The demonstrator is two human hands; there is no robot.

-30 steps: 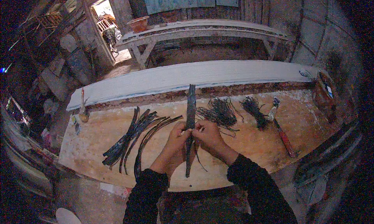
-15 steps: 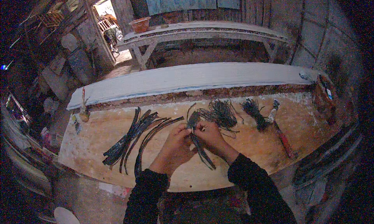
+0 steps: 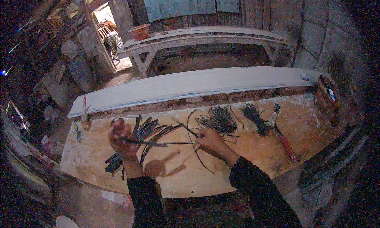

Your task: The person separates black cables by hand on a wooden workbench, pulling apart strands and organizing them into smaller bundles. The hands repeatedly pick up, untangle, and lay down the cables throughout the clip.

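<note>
A thin dark strip [image 3: 174, 143] stretches roughly level between my two hands, above the board. My left hand [image 3: 124, 143], smeared a little by motion, is closed round the strip's left end. My right hand [image 3: 213, 143] pinches the other end, and narrow dark strands stick out above and below its fingers. Under and behind my left hand lies a fanned bundle of flat black strips [image 3: 148, 127], with a few longer curved strips [image 3: 158, 139] beside it. A tangled heap of thin dark strands [image 3: 219, 119] lies just beyond my right hand.
A tied dark bundle [image 3: 255, 119] and a red-handled tool [image 3: 285, 143] lie right on the wooden board [image 3: 253, 168]. Behind is a long whitish raised slab [image 3: 190, 82]. A brownish container [image 3: 328, 95] stands far right. A reddish bowl [image 3: 139, 31] rests on the back bench [image 3: 221, 36].
My hands were together at the middle over a dark bundle. My left hand has swung left, drawing a strip out taut, while my right hand stays near its place.
</note>
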